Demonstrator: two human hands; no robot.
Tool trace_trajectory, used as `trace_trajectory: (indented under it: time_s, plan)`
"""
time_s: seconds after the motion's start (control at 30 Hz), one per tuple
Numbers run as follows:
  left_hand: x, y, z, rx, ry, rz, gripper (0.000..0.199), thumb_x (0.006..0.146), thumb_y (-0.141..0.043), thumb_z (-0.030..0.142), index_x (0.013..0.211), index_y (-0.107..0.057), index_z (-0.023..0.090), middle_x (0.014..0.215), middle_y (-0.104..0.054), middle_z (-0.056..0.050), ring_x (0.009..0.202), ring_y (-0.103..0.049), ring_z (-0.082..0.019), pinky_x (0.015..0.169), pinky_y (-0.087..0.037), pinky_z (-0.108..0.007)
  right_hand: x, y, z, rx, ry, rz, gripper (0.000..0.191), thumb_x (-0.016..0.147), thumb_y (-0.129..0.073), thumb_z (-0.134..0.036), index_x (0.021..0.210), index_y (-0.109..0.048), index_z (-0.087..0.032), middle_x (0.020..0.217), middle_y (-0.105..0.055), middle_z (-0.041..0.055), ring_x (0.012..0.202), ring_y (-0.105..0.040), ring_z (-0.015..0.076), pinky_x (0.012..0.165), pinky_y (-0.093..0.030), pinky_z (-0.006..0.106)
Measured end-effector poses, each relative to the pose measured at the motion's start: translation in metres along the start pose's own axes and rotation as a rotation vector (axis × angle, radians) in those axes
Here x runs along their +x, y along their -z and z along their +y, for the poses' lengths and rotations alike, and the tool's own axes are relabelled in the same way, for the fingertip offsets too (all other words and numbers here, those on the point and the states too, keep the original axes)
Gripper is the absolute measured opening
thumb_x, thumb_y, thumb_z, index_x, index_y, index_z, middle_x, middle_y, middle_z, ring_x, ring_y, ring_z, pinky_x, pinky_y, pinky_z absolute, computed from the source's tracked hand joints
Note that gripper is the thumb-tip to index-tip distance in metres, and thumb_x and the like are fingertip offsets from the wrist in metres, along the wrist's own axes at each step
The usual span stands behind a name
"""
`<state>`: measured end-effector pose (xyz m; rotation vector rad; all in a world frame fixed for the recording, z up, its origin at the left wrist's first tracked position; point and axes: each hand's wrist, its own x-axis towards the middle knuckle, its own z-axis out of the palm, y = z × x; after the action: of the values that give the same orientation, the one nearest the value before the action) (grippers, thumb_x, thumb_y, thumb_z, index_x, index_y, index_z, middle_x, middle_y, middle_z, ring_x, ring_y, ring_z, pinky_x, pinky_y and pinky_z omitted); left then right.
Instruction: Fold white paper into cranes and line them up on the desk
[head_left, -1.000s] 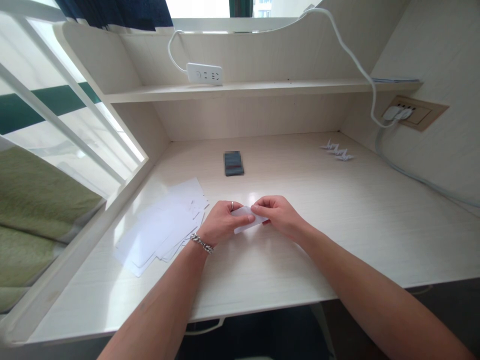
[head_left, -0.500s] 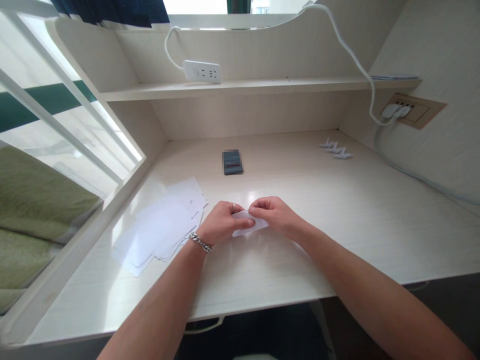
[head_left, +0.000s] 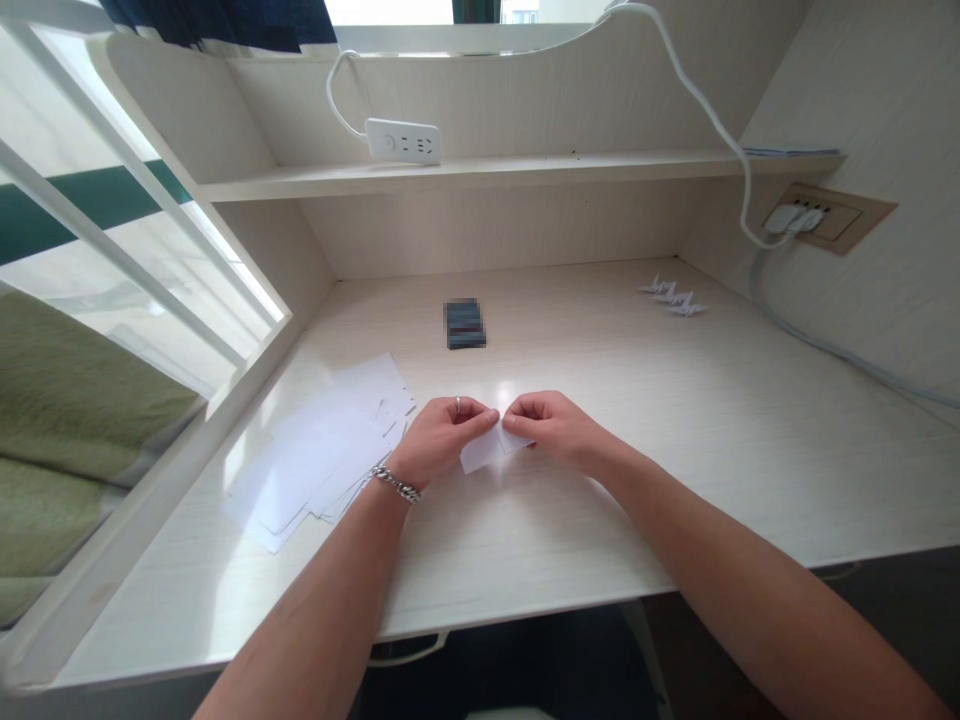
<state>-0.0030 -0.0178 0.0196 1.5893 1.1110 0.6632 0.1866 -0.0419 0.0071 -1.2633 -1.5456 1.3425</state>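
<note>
A small piece of white paper is held between my two hands just above the desk, near its middle. My left hand, with a ring and a chain bracelet, pinches its upper edge on the left. On the other side, my right hand grips the paper between thumb and fingers. The two thumb tips are close together, with a line in the paper below them; whether it is a crease or a split I cannot tell. Left of my left hand lies a spread stack of white paper sheets.
Several folded paper cranes stand at the back right of the desk. A dark blurred box-like object lies behind my hands. A white power strip sits on the shelf. Plugs and cables run along the right wall.
My left thumb has moved up from the middle of the paper to its top edge, close to the right thumb. More of the paper's front now shows.
</note>
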Motion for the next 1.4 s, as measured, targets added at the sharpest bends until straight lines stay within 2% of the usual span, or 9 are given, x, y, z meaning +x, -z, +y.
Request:
trace_trajectory:
  time_s: [0.27, 0.5, 0.6, 0.67, 0.8, 0.9, 1.03, 1.2, 1.4]
  plan:
    - [0.003, 0.005, -0.001, -0.007, 0.007, 0.194, 0.032, 0.072, -0.068, 0.047, 0.072, -0.066, 0.015, 0.063, -0.060, 0.000, 0.054, -0.048, -0.011, 0.047, -0.035, -0.022, 0.000, 0.004, 0.000, -0.041, 0.024, 0.017, 0.020, 0.079, -0.059, -0.034, 0.068, -0.063, -0.018, 0.062, -0.058, 0.0011, 0.059, -0.051, 0.0133, 0.058, -0.039, 0.028]
    - [0.003, 0.021, -0.003, -0.010, -0.001, 0.356, 0.036, 0.069, -0.072, 0.049, 0.075, -0.069, 0.014, 0.066, -0.065, -0.002, 0.055, -0.050, -0.011, 0.051, -0.037, -0.023, -0.002, 0.019, -0.007, 0.029, -0.014, 0.080, 0.018, 0.077, -0.063, -0.032, 0.068, -0.063, -0.016, 0.064, -0.060, 0.0016, 0.060, -0.052, 0.0125, 0.060, -0.041, 0.027]
    - [0.003, 0.020, -0.005, 0.029, -0.027, 0.327, 0.038, 0.070, -0.070, 0.052, 0.076, -0.070, 0.014, 0.068, -0.066, -0.003, 0.057, -0.053, -0.013, 0.052, -0.038, -0.023, -0.002, 0.018, -0.008, 0.058, -0.043, 0.107, 0.021, 0.079, -0.063, -0.037, 0.073, -0.065, -0.016, 0.072, -0.063, 0.0039, 0.065, -0.055, 0.0134, 0.061, -0.043, 0.027]
    - [0.004, 0.018, -0.005, 0.040, -0.048, 0.293, 0.037, 0.072, -0.069, 0.052, 0.076, -0.069, 0.014, 0.069, -0.067, -0.003, 0.058, -0.054, -0.013, 0.052, -0.038, -0.023, -0.001, 0.015, -0.007, 0.059, -0.026, 0.079, 0.024, 0.080, -0.062, -0.040, 0.076, -0.066, -0.016, 0.076, -0.064, 0.0046, 0.067, -0.057, 0.0136, 0.061, -0.044, 0.027]
    - [0.004, 0.013, -0.004, 0.053, -0.059, 0.273, 0.036, 0.074, -0.067, 0.051, 0.076, -0.069, 0.015, 0.071, -0.068, -0.004, 0.059, -0.055, -0.014, 0.052, -0.039, -0.023, 0.000, 0.010, -0.003, 0.058, 0.027, 0.037, 0.022, 0.081, -0.063, -0.038, 0.074, -0.066, -0.017, 0.070, -0.063, 0.0027, 0.063, -0.056, 0.0125, 0.061, -0.045, 0.027]
    - [0.003, 0.012, -0.002, 0.084, -0.061, 0.283, 0.035, 0.075, -0.066, 0.050, 0.076, -0.069, 0.016, 0.072, -0.069, -0.004, 0.061, -0.056, -0.014, 0.053, -0.039, -0.024, 0.000, 0.010, -0.003, 0.122, -0.022, 0.026, 0.026, 0.081, -0.064, -0.040, 0.073, -0.067, -0.016, 0.073, -0.066, 0.0044, 0.065, -0.058, 0.0130, 0.063, -0.046, 0.027]
    - [0.002, 0.008, 0.000, 0.100, -0.073, 0.297, 0.035, 0.076, -0.065, 0.050, 0.077, -0.069, 0.015, 0.071, -0.068, -0.004, 0.062, -0.056, -0.015, 0.055, -0.040, -0.024, 0.000, 0.010, -0.004, 0.254, -0.084, 0.029, 0.037, 0.083, -0.062, -0.052, 0.082, -0.070, -0.016, 0.078, -0.069, 0.0075, 0.070, -0.063, 0.0154, 0.065, -0.049, 0.029]
    - [0.003, 0.004, -0.001, 0.055, -0.115, 0.307, 0.036, 0.077, -0.065, 0.050, 0.079, -0.068, 0.014, 0.072, -0.067, -0.004, 0.063, -0.057, -0.015, 0.056, -0.042, -0.024, 0.001, 0.006, -0.002, 0.169, 0.043, 0.097, 0.031, 0.073, -0.075, -0.044, 0.081, -0.070, -0.015, 0.071, -0.068, 0.0049, 0.068, -0.062, 0.0152, 0.065, -0.048, 0.028]
    - [0.001, 0.002, 0.000, 0.023, -0.147, 0.201, 0.035, 0.075, -0.069, 0.049, 0.083, -0.068, 0.015, 0.076, -0.070, -0.006, 0.065, -0.061, -0.016, 0.058, -0.045, -0.025, 0.003, 0.004, -0.001, 0.187, 0.163, 0.247, 0.026, 0.068, -0.079, -0.038, 0.080, -0.071, -0.016, 0.072, -0.068, 0.0036, 0.067, -0.060, 0.0147, 0.064, -0.047, 0.030]
